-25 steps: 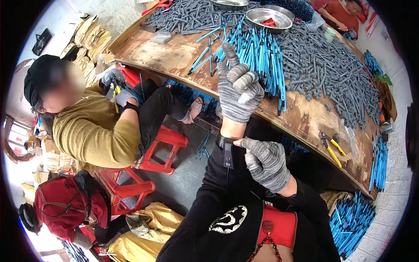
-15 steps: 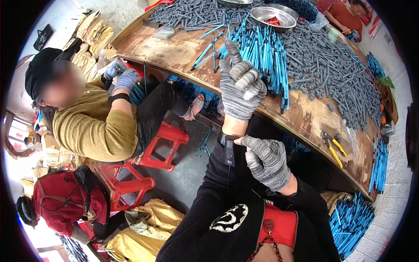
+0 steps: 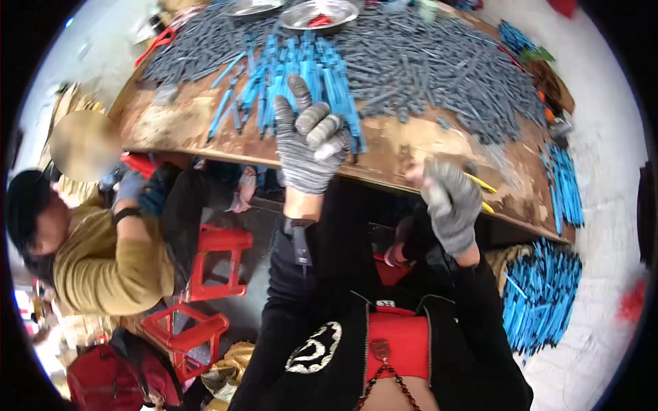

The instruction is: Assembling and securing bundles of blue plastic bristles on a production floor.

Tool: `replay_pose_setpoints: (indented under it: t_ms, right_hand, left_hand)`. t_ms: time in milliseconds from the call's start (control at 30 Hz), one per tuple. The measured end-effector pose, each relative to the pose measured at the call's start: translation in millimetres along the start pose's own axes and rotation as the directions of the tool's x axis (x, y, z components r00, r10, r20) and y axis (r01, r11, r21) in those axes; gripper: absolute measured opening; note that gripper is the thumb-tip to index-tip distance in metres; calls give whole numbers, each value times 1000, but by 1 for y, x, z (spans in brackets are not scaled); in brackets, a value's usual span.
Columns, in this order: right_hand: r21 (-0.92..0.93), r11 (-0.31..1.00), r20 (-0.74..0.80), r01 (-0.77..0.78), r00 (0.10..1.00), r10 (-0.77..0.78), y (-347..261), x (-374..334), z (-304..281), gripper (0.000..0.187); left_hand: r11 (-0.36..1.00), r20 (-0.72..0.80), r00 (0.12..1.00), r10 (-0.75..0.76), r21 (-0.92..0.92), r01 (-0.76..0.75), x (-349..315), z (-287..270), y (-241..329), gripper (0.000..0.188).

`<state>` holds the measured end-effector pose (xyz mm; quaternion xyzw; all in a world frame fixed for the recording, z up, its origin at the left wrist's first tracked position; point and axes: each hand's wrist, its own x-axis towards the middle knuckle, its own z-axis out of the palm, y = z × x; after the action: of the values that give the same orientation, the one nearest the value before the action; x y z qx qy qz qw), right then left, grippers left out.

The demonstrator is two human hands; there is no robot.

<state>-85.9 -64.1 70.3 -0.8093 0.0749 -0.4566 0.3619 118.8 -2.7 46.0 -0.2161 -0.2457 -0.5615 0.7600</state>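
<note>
Sticks, blue ones (image 3: 301, 75), fanned across the wooden table (image 3: 404, 154) at upper centre of the frame, grey sticks (image 3: 439, 61) heaped to their right. They look light, stiff and smooth, so a pinch at mid-length should serve best. The left hand (image 3: 308, 147), grey-gloved, hangs raised just below the blue spread, fingers curled loosely on nothing. The right hand (image 3: 449, 202) at centre right is blurred; whether it holds anything, I cannot tell. A seated person (image 3: 103, 253) works lower left.

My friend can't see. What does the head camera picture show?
Two grey-gloved hands, left and right, are raised at the edge of a worn wooden table heaped with grey sticks and blue sticks. Another person in a mustard top sits at left.
</note>
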Motion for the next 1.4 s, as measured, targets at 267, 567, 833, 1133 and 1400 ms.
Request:
replay_pose_setpoints:
  t_ms: [267,567,833,1133,1400]
  right_hand:
    - [932,-335,270,-139,882,385,83,36,-61,21]
    - [963,-9,259,-268,920,295,54,47,-83,19]
    - [869,349,260,-350,924,280,42,54,-90,17]
    - [949,-246,298,-196,813,500,113,20,-109,15]
    - [951,290,-170,-109,600,782,127,-11,-196,14]
  left_hand:
    - [432,-682,639,-356,486,760,-70,-47,-127,28]
    - [142,-617,773,-148,760,634,-63,20,-176,21]
    - [160,-490,864,-115,849,503,-56,14,-173,24]
    - [186,-530,838,-130,817,545,-64,-32,-148,27]
    - [-50,-412,359,-838,713,700,-60,-32,-195,33]
